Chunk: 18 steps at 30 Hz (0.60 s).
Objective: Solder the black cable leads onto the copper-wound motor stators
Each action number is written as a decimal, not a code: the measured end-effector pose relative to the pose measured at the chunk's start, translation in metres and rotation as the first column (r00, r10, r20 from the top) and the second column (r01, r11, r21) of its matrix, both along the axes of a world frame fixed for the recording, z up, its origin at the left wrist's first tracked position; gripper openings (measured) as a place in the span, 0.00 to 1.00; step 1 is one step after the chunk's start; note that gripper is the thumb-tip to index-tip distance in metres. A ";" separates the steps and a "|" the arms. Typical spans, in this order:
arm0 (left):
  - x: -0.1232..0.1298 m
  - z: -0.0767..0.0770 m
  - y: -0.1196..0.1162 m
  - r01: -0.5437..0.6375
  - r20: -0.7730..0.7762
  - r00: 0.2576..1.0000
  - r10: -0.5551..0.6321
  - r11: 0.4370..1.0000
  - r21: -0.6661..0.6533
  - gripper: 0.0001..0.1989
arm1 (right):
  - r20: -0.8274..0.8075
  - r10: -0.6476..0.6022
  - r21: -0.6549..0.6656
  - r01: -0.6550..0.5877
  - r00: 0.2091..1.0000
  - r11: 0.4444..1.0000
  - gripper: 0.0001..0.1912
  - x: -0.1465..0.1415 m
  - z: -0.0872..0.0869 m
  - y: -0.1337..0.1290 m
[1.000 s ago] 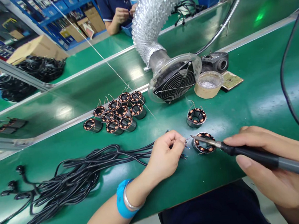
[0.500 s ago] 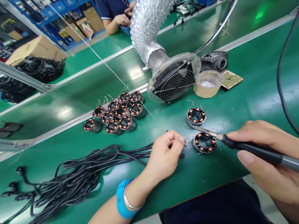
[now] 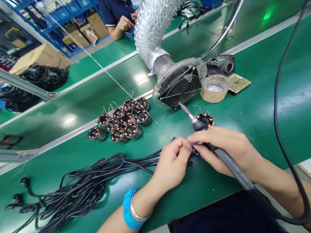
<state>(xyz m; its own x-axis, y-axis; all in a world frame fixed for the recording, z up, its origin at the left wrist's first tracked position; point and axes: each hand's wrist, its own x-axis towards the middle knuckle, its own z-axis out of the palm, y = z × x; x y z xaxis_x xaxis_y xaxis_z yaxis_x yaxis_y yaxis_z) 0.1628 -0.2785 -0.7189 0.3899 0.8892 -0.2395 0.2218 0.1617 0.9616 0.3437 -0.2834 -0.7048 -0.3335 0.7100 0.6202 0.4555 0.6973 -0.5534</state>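
My left hand [image 3: 174, 162] has thumb and forefinger pinched on the wire end of a black power cable, part of a bundle of power cables [image 3: 92, 182] trailing left. My right hand [image 3: 235, 150] wraps a soldering iron [image 3: 232, 167], its tip pointing up and left toward the fan. The right thumb and forefinger meet the left fingertips at the wire; the contact itself is too small to make out. Just beyond the iron stands a motor stator [image 3: 208, 118] with copper windings, partly covered. Another stator nearer me is hidden by my right hand.
Several stators [image 3: 127, 118] stand grouped at the back left. A fume fan [image 3: 182, 88] with a silver duct [image 3: 150, 30] faces me, beside a solder pot [image 3: 216, 90] and a sponge tray [image 3: 239, 82]. The iron's cord [image 3: 278, 109] loops at right. A person [image 3: 121, 11] sits across.
My right hand has moved left with the soldering iron, from the stators to my left fingertips. The iron's tip has swung upward toward the fan. My left hand stays nearly still.
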 end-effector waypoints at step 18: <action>0.006 0.006 -0.010 0.043 -0.068 0.997 -0.046 0.998 -0.038 0.15 | -0.090 -0.154 -0.117 0.143 0.984 0.983 0.17 0.024 -0.008 -0.027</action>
